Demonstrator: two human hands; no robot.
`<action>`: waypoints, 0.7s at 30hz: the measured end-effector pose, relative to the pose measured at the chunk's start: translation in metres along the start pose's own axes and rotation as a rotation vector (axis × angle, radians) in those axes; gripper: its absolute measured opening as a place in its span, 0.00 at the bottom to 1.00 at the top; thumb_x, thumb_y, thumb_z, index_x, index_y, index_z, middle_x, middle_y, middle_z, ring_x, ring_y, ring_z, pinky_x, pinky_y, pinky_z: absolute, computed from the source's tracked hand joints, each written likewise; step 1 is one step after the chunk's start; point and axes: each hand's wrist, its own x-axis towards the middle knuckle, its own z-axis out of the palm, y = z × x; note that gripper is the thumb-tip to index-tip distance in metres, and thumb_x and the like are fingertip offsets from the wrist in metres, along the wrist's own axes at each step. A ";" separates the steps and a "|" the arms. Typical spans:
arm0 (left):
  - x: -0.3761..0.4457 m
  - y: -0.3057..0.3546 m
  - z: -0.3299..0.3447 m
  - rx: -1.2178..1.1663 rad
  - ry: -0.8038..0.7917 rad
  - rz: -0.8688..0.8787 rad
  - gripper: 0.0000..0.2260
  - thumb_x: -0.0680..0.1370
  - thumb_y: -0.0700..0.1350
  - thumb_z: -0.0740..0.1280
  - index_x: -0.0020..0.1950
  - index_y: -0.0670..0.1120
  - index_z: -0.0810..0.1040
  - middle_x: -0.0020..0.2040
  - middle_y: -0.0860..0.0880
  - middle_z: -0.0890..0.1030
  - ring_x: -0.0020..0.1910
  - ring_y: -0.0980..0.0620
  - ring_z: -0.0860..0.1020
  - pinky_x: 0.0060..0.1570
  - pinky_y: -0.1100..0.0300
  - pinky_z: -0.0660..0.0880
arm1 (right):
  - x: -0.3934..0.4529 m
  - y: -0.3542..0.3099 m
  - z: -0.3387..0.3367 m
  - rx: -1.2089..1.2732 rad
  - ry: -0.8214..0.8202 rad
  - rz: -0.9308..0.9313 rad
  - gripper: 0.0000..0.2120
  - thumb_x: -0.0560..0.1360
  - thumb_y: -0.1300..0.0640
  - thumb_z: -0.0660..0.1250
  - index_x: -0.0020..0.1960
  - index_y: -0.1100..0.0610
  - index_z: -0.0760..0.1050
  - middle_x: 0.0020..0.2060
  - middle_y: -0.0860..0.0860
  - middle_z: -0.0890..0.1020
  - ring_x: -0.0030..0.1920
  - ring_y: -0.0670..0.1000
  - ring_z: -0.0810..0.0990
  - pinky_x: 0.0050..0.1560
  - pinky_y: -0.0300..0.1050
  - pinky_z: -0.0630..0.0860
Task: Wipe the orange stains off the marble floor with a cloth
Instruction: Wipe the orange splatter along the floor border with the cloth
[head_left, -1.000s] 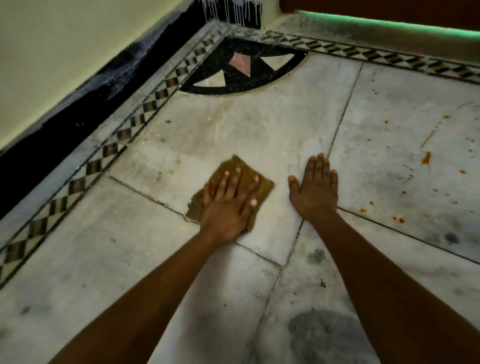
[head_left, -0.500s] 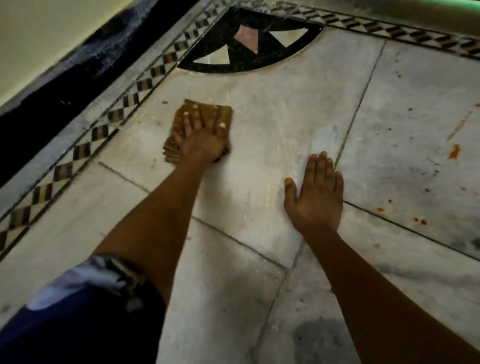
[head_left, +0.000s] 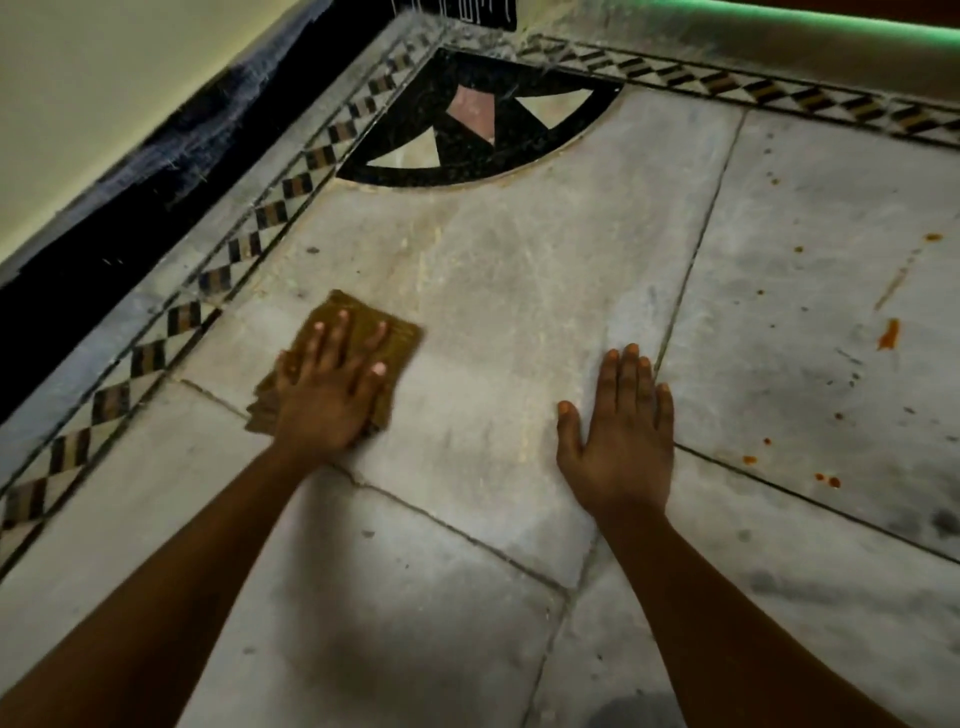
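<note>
Left hand (head_left: 324, 400) pressed flat, fingers spread, on folded mustard-brown cloth (head_left: 358, 332) near checkered border (head_left: 218, 280). Right hand (head_left: 621, 441) flat on marble floor (head_left: 519, 291). Orange stains (head_left: 888, 333) dotted right slab.

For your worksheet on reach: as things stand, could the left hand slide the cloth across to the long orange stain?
Probably not directly: the right hand, flat on the floor, lies between the left hand on the cloth and the orange stain.

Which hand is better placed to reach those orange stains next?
Probably the left hand: it already presses the cloth. The right hand lies nearer the orange stains but rests flat on the marble floor, bracing.
</note>
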 end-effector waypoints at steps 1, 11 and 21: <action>0.017 -0.003 -0.005 -0.013 0.005 -0.053 0.24 0.77 0.63 0.42 0.72 0.64 0.40 0.78 0.52 0.41 0.76 0.49 0.41 0.72 0.41 0.40 | 0.000 0.000 0.001 0.003 0.007 -0.003 0.34 0.75 0.43 0.49 0.74 0.63 0.57 0.73 0.60 0.61 0.73 0.59 0.60 0.71 0.50 0.47; 0.081 0.103 -0.001 0.030 -0.052 0.092 0.29 0.77 0.67 0.46 0.76 0.61 0.47 0.78 0.51 0.42 0.76 0.47 0.42 0.70 0.40 0.40 | 0.000 -0.001 0.000 0.005 0.006 -0.007 0.33 0.76 0.43 0.50 0.74 0.62 0.57 0.74 0.60 0.60 0.73 0.59 0.60 0.72 0.51 0.48; -0.029 -0.002 0.007 -0.018 0.097 0.259 0.25 0.77 0.63 0.47 0.74 0.61 0.51 0.76 0.51 0.54 0.76 0.47 0.51 0.70 0.49 0.46 | -0.001 -0.001 -0.002 0.009 -0.019 0.002 0.34 0.76 0.43 0.49 0.74 0.63 0.57 0.74 0.61 0.60 0.74 0.59 0.59 0.72 0.51 0.47</action>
